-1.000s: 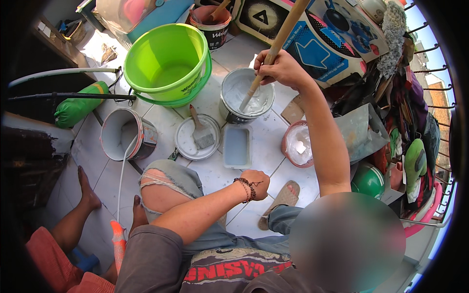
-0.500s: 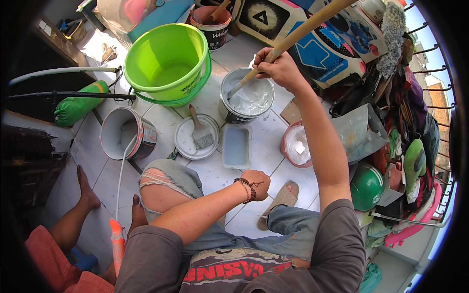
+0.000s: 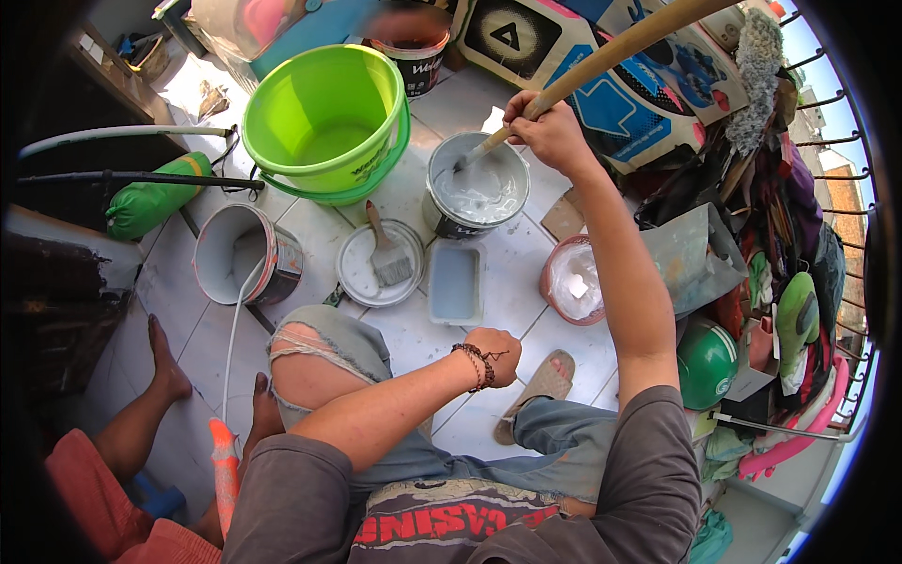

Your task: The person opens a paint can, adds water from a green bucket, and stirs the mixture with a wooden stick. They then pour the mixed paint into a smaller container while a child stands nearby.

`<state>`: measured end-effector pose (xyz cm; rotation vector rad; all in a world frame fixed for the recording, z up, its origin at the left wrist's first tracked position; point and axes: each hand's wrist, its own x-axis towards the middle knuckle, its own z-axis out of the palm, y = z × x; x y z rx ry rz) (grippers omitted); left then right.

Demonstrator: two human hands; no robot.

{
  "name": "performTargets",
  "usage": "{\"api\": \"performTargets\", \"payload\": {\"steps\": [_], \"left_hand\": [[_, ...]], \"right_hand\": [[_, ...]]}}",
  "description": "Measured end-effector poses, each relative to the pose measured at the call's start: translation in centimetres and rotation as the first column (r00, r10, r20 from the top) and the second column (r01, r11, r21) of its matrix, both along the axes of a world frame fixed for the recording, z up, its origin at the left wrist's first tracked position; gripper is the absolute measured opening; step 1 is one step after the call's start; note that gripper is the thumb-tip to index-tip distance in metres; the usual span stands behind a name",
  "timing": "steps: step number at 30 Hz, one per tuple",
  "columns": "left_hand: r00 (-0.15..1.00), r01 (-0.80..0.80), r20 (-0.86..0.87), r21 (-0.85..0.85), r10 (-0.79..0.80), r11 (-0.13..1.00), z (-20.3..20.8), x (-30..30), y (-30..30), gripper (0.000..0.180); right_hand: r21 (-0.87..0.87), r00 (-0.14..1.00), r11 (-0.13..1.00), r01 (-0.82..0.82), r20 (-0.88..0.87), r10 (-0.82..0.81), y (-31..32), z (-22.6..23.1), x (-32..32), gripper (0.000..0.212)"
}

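My right hand point(image 3: 545, 132) is closed round a long wooden stick point(image 3: 601, 68), which slants down into a paint bucket point(image 3: 443, 214). The stick's lower end is at the left part of the glossy pale grey paint point(image 3: 489, 193). My left hand point(image 3: 494, 357) is curled into a fist above the floor near my knees, with a beaded bracelet point(image 3: 477, 368) at its wrist; nothing shows in it. Between that fist and the bucket stands a rectangular plastic tub point(image 3: 457, 284) of greyish liquid. A paintbrush point(image 3: 389, 258) lies on a round lid point(image 3: 355, 279) to its left.
A lime-green bucket point(image 3: 315, 117) stands far left, with a white-grey pail point(image 3: 225, 246) nearer. A reddish bowl point(image 3: 552, 293) of white stuff sits beside my right forearm. Another person's foot point(image 3: 166, 368) is at left. A green helmet point(image 3: 707, 365) and piled goods line the right.
My right hand has moved slightly right and down. The stick's lower end has shifted up in the paint, its dark tip now showing. My left hand has stayed nearly still.
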<state>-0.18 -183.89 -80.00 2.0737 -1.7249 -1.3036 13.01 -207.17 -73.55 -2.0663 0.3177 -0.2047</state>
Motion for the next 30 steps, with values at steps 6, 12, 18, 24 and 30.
{"api": "performTargets", "payload": {"steps": [6,12,18,24,30], "left_hand": [[1.0,-0.004,-0.012,0.023,0.004,1.0,0.4,0.5,0.3,0.026],[1.0,0.009,-0.026,0.02,-0.009,1.0,1.5,0.1,0.0,0.024],[0.999,0.02,-0.032,0.015,-0.02,1.0,-0.3,-0.5,0.3,0.034],[0.999,0.044,0.004,0.026,-0.044,0.999,0.0,-1.0,0.2,0.036],[0.997,0.078,-0.023,0.025,-0.077,0.997,0.8,-0.9,-0.1,0.029]], "right_hand": [[0.048,0.983,0.998,0.043,-0.181,-0.034,0.9,2.7,-2.0,0.002],[0.396,0.997,0.917,0.041,0.049,-0.065,-1.9,4.0,-5.2,0.009],[0.209,0.972,0.974,0.092,0.192,-0.133,-2.8,10.9,-9.3,0.011],[0.087,0.948,0.993,0.085,0.298,-0.107,-2.3,15.6,-12.4,0.008],[0.111,0.933,0.988,0.112,0.331,-0.143,-1.0,18.6,-14.6,0.006]]}}
